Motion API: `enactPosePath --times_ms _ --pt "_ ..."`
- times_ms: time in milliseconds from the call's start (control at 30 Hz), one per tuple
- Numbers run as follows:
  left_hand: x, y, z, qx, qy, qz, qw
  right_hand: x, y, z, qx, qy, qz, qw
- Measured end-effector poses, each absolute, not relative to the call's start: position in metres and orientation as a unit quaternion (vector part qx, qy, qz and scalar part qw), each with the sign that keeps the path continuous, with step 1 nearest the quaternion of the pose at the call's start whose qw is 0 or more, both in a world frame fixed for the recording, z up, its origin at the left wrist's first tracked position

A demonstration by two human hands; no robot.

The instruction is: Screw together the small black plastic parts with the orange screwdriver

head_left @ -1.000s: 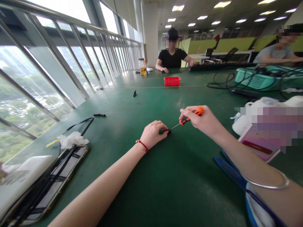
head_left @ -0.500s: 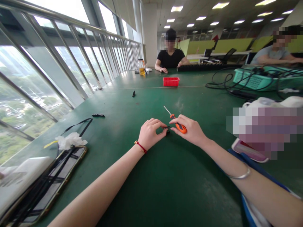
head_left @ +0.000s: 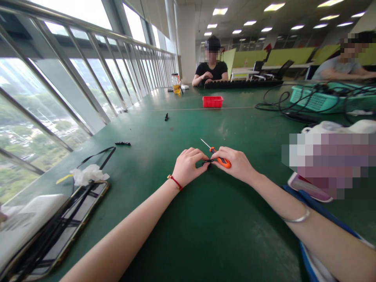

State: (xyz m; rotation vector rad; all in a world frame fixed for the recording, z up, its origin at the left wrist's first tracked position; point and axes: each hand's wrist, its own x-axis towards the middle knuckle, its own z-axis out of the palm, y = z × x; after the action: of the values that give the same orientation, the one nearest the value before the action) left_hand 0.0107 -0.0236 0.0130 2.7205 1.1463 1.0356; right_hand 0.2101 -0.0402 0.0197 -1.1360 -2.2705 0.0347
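Note:
Over the middle of the green table [head_left: 158,223], my left hand [head_left: 189,165] pinches a small black part [head_left: 208,161] between thumb and fingertips. The part is too small to name more exactly. My right hand [head_left: 235,162] is closed around an orange and black screwdriver [head_left: 225,161], held in the palm with its thin metal shaft pointing away to the upper left. My right thumb and forefinger meet the right end of the same black part. Both hands are close together, fingertips nearly touching.
Two small black pieces, one near [head_left: 122,143] and one farther [head_left: 166,116], lie left of centre. Ahead stands a red basket [head_left: 212,102]. A teal basket [head_left: 317,100] with cables is at right. A framed panel [head_left: 73,223] lies at left. Two people sit beyond.
My right fingertips have closed in on the black part from the right. The screwdriver has tilted lower. Across the table, the person has raised one hand and the long black strip has shifted left.

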Motion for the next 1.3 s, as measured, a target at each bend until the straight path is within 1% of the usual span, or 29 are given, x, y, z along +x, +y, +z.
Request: enactPosePath --times_ms 67,133,200,267,367,467,567,633,733,867,1033,1167,1300 --pt "0.011 -0.026 0.013 0.860 0.376 0.346 0.013 0.212 -0.039 0.020 -0.432 -0.846 0.034 0.312" --pt "0.012 -0.030 0.014 0.847 0.394 0.356 0.026 0.215 -0.037 0.020 -0.452 -0.818 0.065 0.349" --pt "0.014 -0.036 0.015 0.842 0.415 0.342 0.046 0.220 -0.033 0.019 -0.481 -0.781 0.087 0.389" --pt "0.018 -0.042 0.014 0.843 0.436 0.308 0.067 0.225 -0.028 0.017 -0.502 -0.757 0.096 0.406" --pt "0.023 -0.046 0.011 0.839 0.462 0.273 0.089 0.229 -0.024 0.013 -0.518 -0.746 0.106 0.403" --pt "0.024 -0.043 0.011 0.831 0.476 0.269 0.100 0.229 -0.023 0.012 -0.519 -0.752 0.119 0.389" --pt "0.009 -0.035 0.017 0.817 0.500 0.273 0.094 0.228 -0.024 0.013 -0.513 -0.764 0.130 0.370" --pt "-0.016 -0.028 0.025 0.790 0.538 0.286 0.072 0.227 -0.025 0.013 -0.510 -0.767 0.132 0.366" --pt "-0.071 -0.022 0.036 0.720 0.631 0.288 0.013 0.226 -0.024 0.012 -0.505 -0.770 0.127 0.368" --pt "-0.138 -0.029 0.043 0.619 0.749 0.228 -0.063 0.223 -0.022 0.008 -0.498 -0.777 0.117 0.368" --pt "-0.162 -0.042 0.045 0.587 0.792 0.158 -0.053 0.222 -0.022 0.007 -0.498 -0.780 0.121 0.360" --pt "-0.166 -0.044 0.052 0.574 0.793 0.193 -0.066 0.224 -0.024 0.008 -0.503 -0.773 0.129 0.364" --pt "-0.177 -0.041 0.054 0.531 0.823 0.200 -0.005 0.224 -0.024 0.009 -0.507 -0.769 0.139 0.364"
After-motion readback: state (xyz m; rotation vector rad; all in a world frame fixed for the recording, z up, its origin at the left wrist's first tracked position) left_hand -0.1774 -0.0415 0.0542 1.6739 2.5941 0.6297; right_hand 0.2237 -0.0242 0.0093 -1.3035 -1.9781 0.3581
